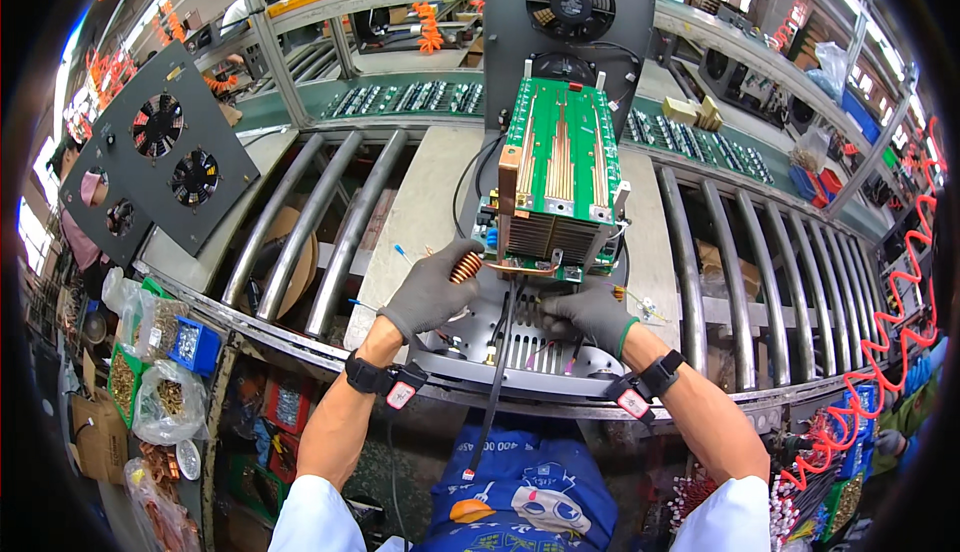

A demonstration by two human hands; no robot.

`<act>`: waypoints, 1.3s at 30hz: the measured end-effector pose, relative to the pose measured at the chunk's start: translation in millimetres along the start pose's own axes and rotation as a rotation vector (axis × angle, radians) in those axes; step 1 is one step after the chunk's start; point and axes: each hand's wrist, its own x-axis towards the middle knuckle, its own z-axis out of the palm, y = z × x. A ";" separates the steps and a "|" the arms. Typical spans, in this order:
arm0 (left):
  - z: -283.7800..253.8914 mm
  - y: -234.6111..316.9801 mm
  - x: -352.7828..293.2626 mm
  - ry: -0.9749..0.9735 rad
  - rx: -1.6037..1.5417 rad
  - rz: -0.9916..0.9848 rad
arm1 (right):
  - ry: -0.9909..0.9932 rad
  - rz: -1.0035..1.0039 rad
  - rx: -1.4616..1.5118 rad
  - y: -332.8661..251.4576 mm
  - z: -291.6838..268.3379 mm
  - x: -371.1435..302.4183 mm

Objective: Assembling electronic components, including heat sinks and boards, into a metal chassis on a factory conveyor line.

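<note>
In a grey glove, my left hand (432, 294) is closed on a copper-wound coil (466, 269) at the front left corner of a power unit. That unit carries a green circuit board (562, 142) with copper-coloured strips over a dark finned heat sink (548, 237). My right hand (592, 318), gloved too, reaches in below the unit's front edge with its fingers drawn together; what they hold, if anything, is hidden. Beneath both hands lies a grey slotted metal plate (540, 352). A black cable (492, 402) passes between the hands and hangs over the front edge.
Metal rollers (345, 237) flank the pale work board (435, 187) on the left, more rollers (735, 262) on the right. Behind the unit rises a grey panel with fans (570, 4). Another fan panel (165, 147) leans left. A coiled red hose (865, 392) hangs right; parts bins (195, 345) stand left.
</note>
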 end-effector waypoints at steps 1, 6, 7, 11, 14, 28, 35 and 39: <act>0.0 -0.4 0.1 0.006 0.023 0.013 | 0.009 0.017 0.004 0.6 -0.6 -1.8; 0.0 -0.4 -1.1 0.012 0.010 -0.004 | 0.015 -0.158 -0.705 3.2 -5.3 -7.2; 0.0 0.0 -0.8 0.006 0.002 0.001 | 0.078 -0.287 -0.974 3.3 -5.1 -6.2; 0.2 1.9 -1.6 0.020 0.021 0.021 | -0.032 -0.347 -1.158 -3.2 -5.4 -7.3; 0.3 2.2 -2.0 0.024 0.021 0.026 | -0.063 -0.260 -1.221 -15.0 1.7 -19.2; 0.5 7.2 -9.4 0.058 0.063 0.098 | 0.441 -1.226 -1.589 -60.5 62.4 -34.9; 3.5 5.2 -7.1 0.062 0.091 0.130 | 0.233 -0.800 -1.576 -63.2 49.3 -15.4; 2.5 4.7 -7.8 0.082 0.096 0.119 | 0.294 -0.779 -1.650 -59.8 58.7 -15.0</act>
